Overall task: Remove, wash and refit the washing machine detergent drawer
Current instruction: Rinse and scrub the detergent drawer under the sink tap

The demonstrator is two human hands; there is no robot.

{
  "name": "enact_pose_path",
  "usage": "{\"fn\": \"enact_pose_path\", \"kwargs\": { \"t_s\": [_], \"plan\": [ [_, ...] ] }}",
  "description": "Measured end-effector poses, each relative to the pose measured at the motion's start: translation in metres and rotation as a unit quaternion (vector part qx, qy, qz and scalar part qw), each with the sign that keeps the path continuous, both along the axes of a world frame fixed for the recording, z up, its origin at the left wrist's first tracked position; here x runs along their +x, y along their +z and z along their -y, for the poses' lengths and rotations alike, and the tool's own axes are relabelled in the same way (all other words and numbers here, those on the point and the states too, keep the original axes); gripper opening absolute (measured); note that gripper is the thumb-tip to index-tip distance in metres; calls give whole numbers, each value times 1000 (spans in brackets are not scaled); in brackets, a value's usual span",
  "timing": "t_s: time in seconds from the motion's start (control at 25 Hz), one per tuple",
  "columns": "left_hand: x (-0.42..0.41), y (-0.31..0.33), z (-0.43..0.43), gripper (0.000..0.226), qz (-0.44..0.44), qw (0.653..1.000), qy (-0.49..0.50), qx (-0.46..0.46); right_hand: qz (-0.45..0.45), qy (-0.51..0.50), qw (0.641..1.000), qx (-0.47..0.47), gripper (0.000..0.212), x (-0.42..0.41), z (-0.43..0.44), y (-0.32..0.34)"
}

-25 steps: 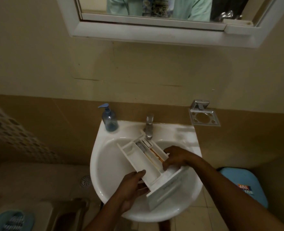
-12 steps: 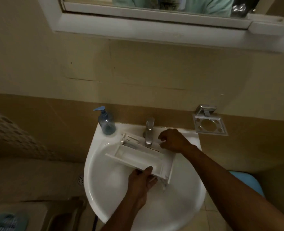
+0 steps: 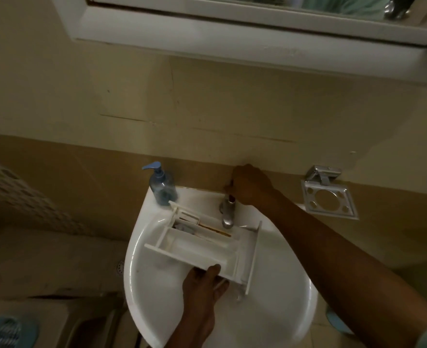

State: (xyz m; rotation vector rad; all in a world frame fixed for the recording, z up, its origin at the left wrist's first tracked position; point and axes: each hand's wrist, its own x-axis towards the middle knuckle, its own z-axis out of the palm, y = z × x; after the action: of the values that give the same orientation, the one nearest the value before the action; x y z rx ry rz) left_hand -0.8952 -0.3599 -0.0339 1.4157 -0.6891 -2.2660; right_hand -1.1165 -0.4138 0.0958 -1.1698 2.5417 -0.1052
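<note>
Blue slipper [image 3: 4, 332] on floor, 8 o'clock of white ceramic basin [image 3: 282, 310]. Clear blue pump soap bottle [image 3: 162, 188] stands on the rim at 11 o'clock. White plastic detergent drawer [image 3: 202, 244] is held over the bowl, compartments up, front panel toward 3 o'clock. Left hand [image 3: 202, 282] grips the drawer's near edge at 6 o'clock, thumb on top. Chrome tap [image 3: 227, 212] at 12 o'clock, spout over the drawer. Right hand [image 3: 250, 184] is curled over the tap's top. Chrome wall holder [image 3: 329, 197] at 2 o'clock.
</note>
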Motion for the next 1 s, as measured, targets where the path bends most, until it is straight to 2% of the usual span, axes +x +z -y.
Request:
{"fn": "enact_pose_path", "kwargs": {
  "t_s": [0.2, 0.36, 0.56, 0.8, 1.0],
  "plan": [
    [7, 4, 13, 29, -9, 999, 7, -37, -20, 52, 998, 34, 30, 4, 6, 1],
    [13, -1, 18, 30, -10, 1000, 2, -13, -4, 71, 996, 52, 27, 0, 4, 5],
    [13, 0, 10, 28, -21, 1000, -19, 12, -28, 99, 993, 63, 28, 4, 4, 6],
    [14, 4, 4, 30, -29, 998, -49, 16, -29, 108, 993, 47, 22, -1, 3, 5],
    [19, 11, -10, 28, -38, 995, -73, 59, -25, 105, 993, 46, 24, -1, 4, 4]
  ]
}}
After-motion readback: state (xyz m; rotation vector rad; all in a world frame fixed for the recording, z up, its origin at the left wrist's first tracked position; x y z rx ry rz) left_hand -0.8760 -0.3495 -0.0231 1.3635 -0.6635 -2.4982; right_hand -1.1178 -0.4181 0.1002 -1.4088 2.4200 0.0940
